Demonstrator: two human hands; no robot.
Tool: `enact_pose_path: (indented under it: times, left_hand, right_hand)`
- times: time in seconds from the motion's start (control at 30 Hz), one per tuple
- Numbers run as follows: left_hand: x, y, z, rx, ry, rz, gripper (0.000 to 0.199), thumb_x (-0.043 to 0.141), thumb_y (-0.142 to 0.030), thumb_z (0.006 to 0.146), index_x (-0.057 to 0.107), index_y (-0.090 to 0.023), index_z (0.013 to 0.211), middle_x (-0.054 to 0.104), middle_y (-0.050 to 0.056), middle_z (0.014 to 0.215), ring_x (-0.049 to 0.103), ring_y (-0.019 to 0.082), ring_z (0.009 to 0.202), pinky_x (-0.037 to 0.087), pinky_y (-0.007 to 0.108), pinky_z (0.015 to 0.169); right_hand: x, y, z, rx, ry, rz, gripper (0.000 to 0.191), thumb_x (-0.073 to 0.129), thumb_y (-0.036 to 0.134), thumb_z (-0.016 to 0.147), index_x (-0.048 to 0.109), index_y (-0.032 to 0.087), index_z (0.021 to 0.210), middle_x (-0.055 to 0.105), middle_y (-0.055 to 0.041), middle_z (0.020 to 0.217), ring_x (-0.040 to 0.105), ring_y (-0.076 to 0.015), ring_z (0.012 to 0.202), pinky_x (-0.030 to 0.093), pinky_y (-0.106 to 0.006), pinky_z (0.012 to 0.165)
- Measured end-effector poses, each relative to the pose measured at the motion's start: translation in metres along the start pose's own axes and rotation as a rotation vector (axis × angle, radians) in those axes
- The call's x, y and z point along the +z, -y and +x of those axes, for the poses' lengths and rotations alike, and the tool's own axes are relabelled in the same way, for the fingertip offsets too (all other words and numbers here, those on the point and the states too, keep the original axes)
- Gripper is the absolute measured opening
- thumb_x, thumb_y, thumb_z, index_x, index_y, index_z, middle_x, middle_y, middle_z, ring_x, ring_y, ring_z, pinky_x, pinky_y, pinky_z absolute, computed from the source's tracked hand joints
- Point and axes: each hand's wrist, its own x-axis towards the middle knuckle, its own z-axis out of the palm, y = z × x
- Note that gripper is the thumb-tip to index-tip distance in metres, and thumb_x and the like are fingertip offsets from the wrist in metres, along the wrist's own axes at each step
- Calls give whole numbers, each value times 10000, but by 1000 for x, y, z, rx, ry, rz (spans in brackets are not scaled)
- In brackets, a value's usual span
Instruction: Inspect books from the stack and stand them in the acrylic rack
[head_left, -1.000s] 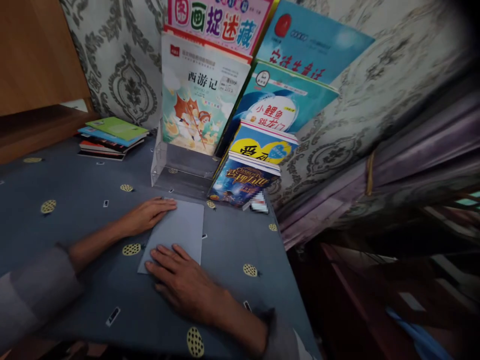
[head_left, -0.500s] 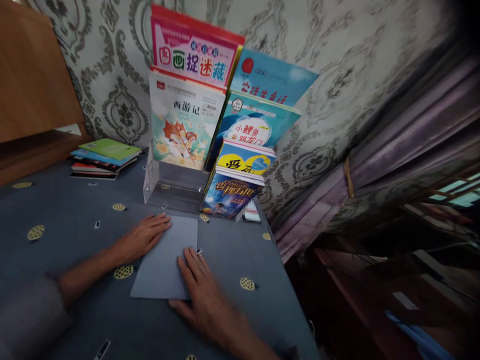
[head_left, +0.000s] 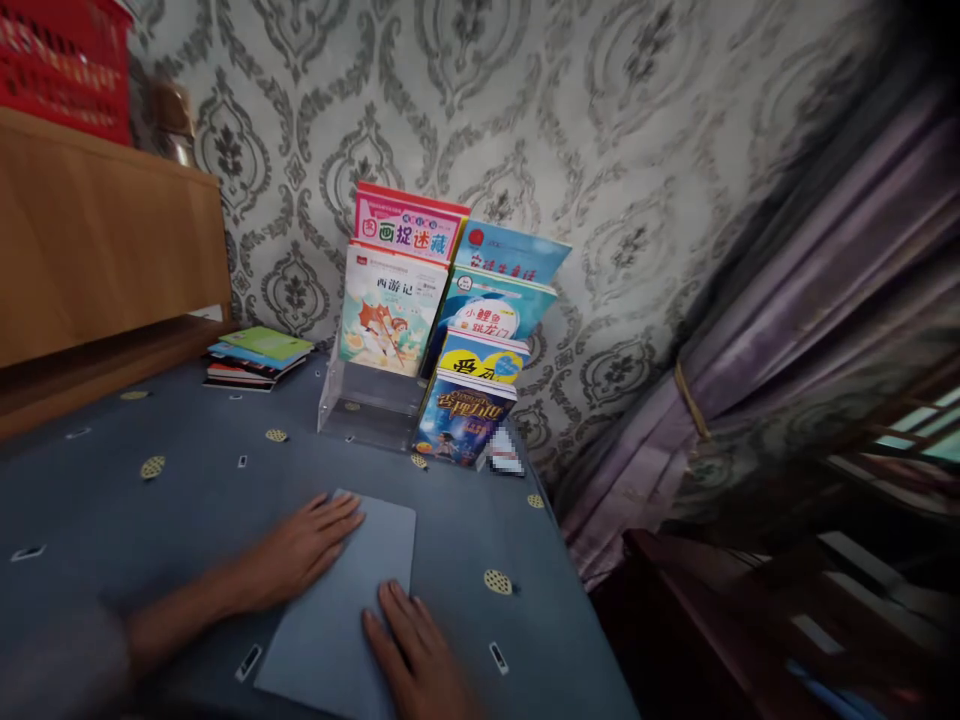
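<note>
A thin, flat grey-blue rectangle [head_left: 352, 590], like a plain-covered booklet or a folder, lies on the table before me. Across its left edge rests my left hand [head_left: 319, 545], open, fingers stretched flat. My right hand [head_left: 416, 640] lies open over its lower right edge, its wrist cut off by the frame. Neither hand grips anything. Beyond them stands a clear stepped book rack [head_left: 367, 420] with upright books, among them a white-topped one [head_left: 390, 310] at left and a dark blue one [head_left: 461, 420] at front right.
A low stack of books [head_left: 259, 355] sits at the back left, near a wooden cabinet [head_left: 112, 240] with a red basket [head_left: 67, 65] on top. Patterned wall backs the table. At right, a tied purple curtain [head_left: 660, 440] hangs beyond the table edge.
My view has tilted upward, so the rack and hands sit lower in frame and the red basket shows. Both hands stay flat on the grey-blue rectangle.
</note>
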Motion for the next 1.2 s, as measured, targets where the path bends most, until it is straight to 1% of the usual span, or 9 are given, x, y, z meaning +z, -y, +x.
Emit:
enact_pose_path:
  times: [0.17,0.33,0.43,0.57,0.73,0.87,0.93,1.07,1.2]
  left_hand:
    - [-9,-27,-19,-63,45,-54,520,385,-400,1082,345,-316,1594,365,53,1644,348,254,1522,293,517,1252]
    - [-35,-43,-49,5,152,-233,659,536,-580,995,323,-383,1587,318,50,1655,315,292,1530,211,566,1258]
    - [-46,-47,-70,57,228,-308,818,647,-668,880,320,-405,1583,306,54,1664,294,317,1533,159,598,1253]
    - [-47,-52,-88,81,271,-328,999,756,-697,756,285,-422,1592,278,58,1678,250,347,1544,118,615,1250]
    - [-43,-58,-93,31,163,-363,852,714,-651,833,344,-440,1571,335,36,1665,277,324,1546,165,576,1264]
    - [-47,-59,-84,-41,80,-476,804,695,-707,814,472,-394,1520,406,58,1643,310,324,1540,275,545,1243]
    - [-50,-59,-76,-59,42,-512,797,689,-725,809,513,-363,1497,438,69,1625,350,326,1521,281,536,1240]
    - [-53,-60,-55,-145,-135,-557,591,501,-665,968,580,-306,1432,541,74,1548,458,287,1451,312,487,1226]
    - [-56,-66,-26,-296,-297,-645,522,433,-620,983,671,-237,1246,701,78,1298,609,281,1235,437,450,1121]
  right_hand:
    - [10,-7,-13,-64,-133,-59,636,579,219,1018,353,368,1594,645,-50,1422,651,-218,1278,563,-314,1046]
    - [-1,-13,-12,-150,-64,-69,585,553,196,1010,424,326,1566,638,-65,1431,617,-221,1321,522,-340,1095]
    - [-11,-11,-12,-115,-7,43,608,624,286,972,449,315,1553,596,-95,1478,569,-257,1372,511,-394,1112]
    - [-22,-5,-12,-26,-39,258,539,648,357,962,539,338,1490,614,-115,1462,563,-288,1380,516,-478,1107]
    - [-33,0,-1,129,-92,469,346,674,416,951,713,361,1290,704,-107,1340,633,-298,1293,542,-521,1063]
    - [-47,3,13,199,-169,628,358,627,555,955,766,329,1195,748,-120,1246,676,-305,1224,541,-544,1043]
    - [-58,6,23,261,-198,698,413,590,613,956,788,304,1144,763,-119,1208,692,-306,1190,539,-530,1043]
    - [-83,11,46,401,-236,778,515,585,685,918,805,238,1048,784,-112,1113,715,-317,1090,545,-492,1008]
    - [-99,11,71,484,-341,770,499,580,654,916,776,197,957,751,-76,875,686,-283,900,560,-402,857]
